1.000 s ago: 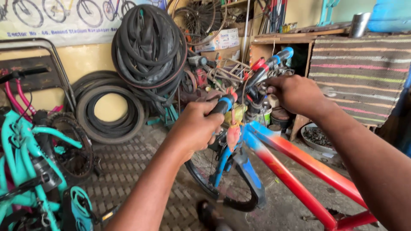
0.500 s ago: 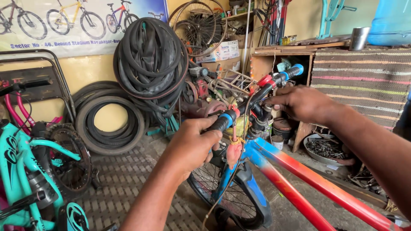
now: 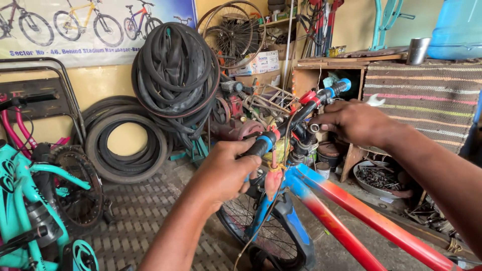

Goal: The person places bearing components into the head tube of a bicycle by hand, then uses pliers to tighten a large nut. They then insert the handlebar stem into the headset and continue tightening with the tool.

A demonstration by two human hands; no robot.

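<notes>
A bicycle with a red and blue frame (image 3: 351, 213) stands in front of me, its front wheel (image 3: 261, 228) low in the view. My left hand (image 3: 226, 168) is closed around the near end of the black handlebar (image 3: 301, 113), beside a blue band. My right hand (image 3: 354, 120) is by the stem (image 3: 304, 138), fingers curled, with the head of a silver spanner (image 3: 374, 100) sticking out behind it. The far grip (image 3: 335, 89) with its blue end is free.
Black tyres hang in a bundle (image 3: 175, 75) on the wall and more lean below (image 3: 125, 143). A teal bicycle (image 3: 30, 200) stands at the left. A wooden bench with a striped cloth (image 3: 427, 95) and a metal bowl of parts (image 3: 376, 176) are at the right.
Both hands have stayed on the handlebar area. They sit a little lower in the picture than a second ago, and my right hand has settled closer to the stem.
</notes>
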